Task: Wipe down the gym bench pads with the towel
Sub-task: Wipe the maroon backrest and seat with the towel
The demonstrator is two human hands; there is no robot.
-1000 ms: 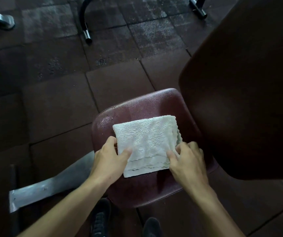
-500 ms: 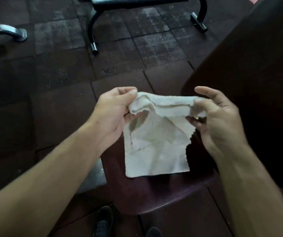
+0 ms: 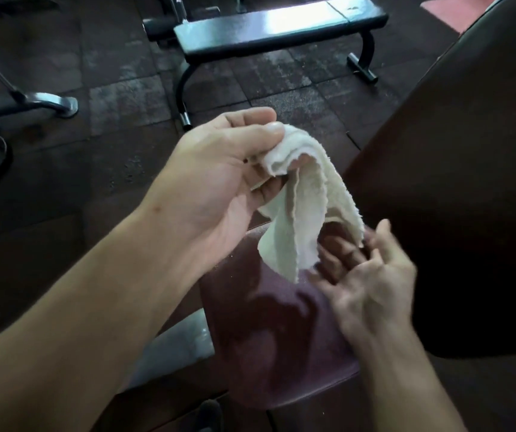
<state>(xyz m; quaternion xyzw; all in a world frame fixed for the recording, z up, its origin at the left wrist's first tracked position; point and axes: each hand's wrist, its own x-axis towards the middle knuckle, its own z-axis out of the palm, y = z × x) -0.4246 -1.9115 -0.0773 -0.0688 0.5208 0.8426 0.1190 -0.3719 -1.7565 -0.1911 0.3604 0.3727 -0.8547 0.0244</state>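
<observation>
A white towel [image 3: 300, 210] hangs in the air above the maroon seat pad [image 3: 275, 344]. My left hand [image 3: 219, 182] pinches its top fold between thumb and fingers, and the cloth drapes down to the right. Lower right, my right hand [image 3: 365, 275] is blurred, palm up with fingers spread, touching the towel's lower edge without gripping it. The dark backrest pad [image 3: 468, 182] rises on the right.
A black flat bench [image 3: 281, 23] stands across the rubber-tiled floor at the back. Chrome machine feet [image 3: 51, 102] sit at far left. A grey metal frame part [image 3: 175, 347] runs left of the seat pad. My shoe [image 3: 206, 413] shows at the bottom.
The towel was lifted off the seat pad with both hands. My right hand has since let go of the top edge and dropped lower; my left hand has raised the bunched towel.
</observation>
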